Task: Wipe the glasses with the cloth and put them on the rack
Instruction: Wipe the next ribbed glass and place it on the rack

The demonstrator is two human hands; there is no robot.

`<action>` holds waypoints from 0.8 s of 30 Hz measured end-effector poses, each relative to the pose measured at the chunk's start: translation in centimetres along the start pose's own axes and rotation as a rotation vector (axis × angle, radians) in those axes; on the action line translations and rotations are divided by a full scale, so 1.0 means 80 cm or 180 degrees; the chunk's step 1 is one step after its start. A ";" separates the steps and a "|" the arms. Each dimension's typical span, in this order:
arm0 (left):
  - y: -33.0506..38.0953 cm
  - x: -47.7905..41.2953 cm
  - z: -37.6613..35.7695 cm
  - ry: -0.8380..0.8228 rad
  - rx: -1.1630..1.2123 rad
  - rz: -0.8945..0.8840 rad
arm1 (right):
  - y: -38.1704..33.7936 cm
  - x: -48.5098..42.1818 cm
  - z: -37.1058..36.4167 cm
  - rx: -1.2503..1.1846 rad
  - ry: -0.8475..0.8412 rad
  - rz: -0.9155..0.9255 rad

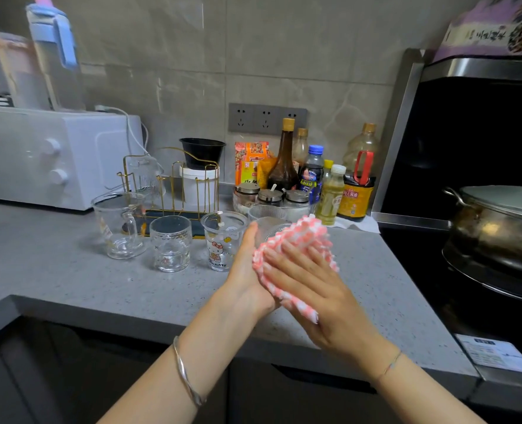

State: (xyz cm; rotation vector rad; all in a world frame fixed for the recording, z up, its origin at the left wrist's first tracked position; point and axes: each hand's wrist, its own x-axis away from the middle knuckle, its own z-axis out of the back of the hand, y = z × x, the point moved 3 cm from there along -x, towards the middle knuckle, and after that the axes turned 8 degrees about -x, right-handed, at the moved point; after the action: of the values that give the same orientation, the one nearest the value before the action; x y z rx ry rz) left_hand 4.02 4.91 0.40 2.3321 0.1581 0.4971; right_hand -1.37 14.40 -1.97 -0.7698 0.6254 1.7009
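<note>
My left hand [247,270] holds a ribbed clear glass [269,229] above the counter. My right hand [308,289] presses a pink-and-white checked cloth [296,240] around that glass, which is mostly hidden by it. Three glasses stand in a row on the counter: a handled mug [119,224], a short tumbler [171,243] and a cartoon-cat cup [223,240]. Another ribbed glass [266,213] stands just behind my hands. Behind the row is a gold wire rack [177,185] with one glass [143,175] hung upside down on it.
A white toaster oven [54,157] fills the left of the grey counter [70,276]. Sauce bottles and spice jars [315,179] crowd the back right. A black bowl on a white tub [201,169] stands behind the rack. On the right, a stove carries a lidded pot [498,221].
</note>
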 end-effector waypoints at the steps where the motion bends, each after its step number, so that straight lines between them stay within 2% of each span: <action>1: -0.001 0.000 -0.001 -0.0024 0.0031 -0.0025 | 0.005 -0.005 0.005 0.0074 0.0028 -0.0001; 5: 0.002 0.003 0.000 0.0234 0.0238 -0.0101 | 0.024 -0.016 0.023 0.0180 0.0292 -0.0304; 7: 0.009 0.005 0.002 0.0335 0.0190 -0.0152 | 0.022 -0.010 0.021 0.0296 0.0248 -0.0224; 13: 0.010 0.004 0.003 0.0242 -0.0110 -0.0108 | 0.006 -0.008 0.000 0.0386 -0.0027 0.0130; 18: 0.004 0.006 -0.005 -0.0044 0.0059 -0.0204 | 0.016 -0.025 0.016 0.0539 0.0144 0.0129; 24: 0.007 0.002 0.005 0.0294 0.0201 -0.0092 | 0.018 0.000 0.010 0.0470 0.0203 -0.0031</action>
State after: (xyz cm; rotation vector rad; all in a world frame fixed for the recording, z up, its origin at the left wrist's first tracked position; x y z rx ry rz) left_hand 4.30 4.32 0.59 2.3658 0.2540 0.5935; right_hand -2.88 14.64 -1.38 -0.7228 0.7812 1.6066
